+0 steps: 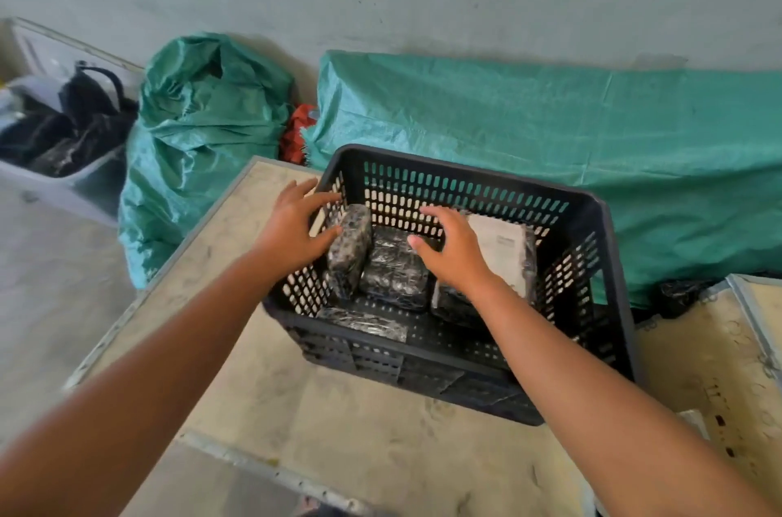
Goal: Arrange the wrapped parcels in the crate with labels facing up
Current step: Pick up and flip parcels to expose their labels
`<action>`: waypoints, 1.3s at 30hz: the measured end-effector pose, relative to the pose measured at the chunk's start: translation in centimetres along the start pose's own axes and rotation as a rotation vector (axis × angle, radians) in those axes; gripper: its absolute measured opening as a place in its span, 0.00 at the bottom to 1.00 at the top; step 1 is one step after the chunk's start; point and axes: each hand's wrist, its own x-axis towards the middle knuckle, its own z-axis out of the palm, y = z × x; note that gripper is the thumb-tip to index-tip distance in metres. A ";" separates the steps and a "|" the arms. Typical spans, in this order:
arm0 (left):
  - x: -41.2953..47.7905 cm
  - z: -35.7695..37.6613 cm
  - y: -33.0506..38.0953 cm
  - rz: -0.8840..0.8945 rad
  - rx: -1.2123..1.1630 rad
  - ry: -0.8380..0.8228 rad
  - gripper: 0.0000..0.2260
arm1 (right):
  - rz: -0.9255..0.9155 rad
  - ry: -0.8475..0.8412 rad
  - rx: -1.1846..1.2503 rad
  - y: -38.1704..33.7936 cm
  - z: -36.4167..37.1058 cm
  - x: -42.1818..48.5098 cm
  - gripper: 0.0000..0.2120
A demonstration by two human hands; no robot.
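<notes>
Forearms, two, bare, reaching in from the near edge over the counter (359, 444). Left hand (296, 226): fingers spread, at the crate's left rim, thumb touching an upright speckled parcel (349, 250). Right hand (455, 250): fingers spread, hovering palm-down inside the crate, gripping nothing. Black slotted crate (592, 262): sits on the counter by its far right edge. Contents: dark wrapped parcel (395, 271) at centre; labelled parcel (503, 248), white label up, against the right wall; flat parcel (364, 322) along the near wall. Bare crate floor at front right. Green sacks (529, 127) behind.
</notes>
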 end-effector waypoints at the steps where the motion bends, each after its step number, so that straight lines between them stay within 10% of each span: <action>1: -0.3 -0.2 -0.9 -0.040 -0.017 -0.017 0.25 | -0.004 -0.047 -0.014 -0.3 1.4 0.6 0.26; 10: -1.6 1.2 -4.7 -0.168 -0.389 -0.067 0.27 | 0.215 -0.621 -0.531 3.3 9.0 2.9 0.53; 16: -1.4 1.8 -5.3 -0.232 -0.532 -0.090 0.27 | 0.226 -0.619 -0.713 3.6 11.4 3.3 0.60; 29: -1.2 1.5 -5.4 -0.193 -0.569 -0.138 0.28 | 0.051 -0.583 -0.587 2.5 9.0 4.4 0.44; 39: -1.2 1.5 -5.1 -0.200 -0.608 -0.096 0.31 | 0.132 -0.369 -0.030 1.2 2.3 5.9 0.29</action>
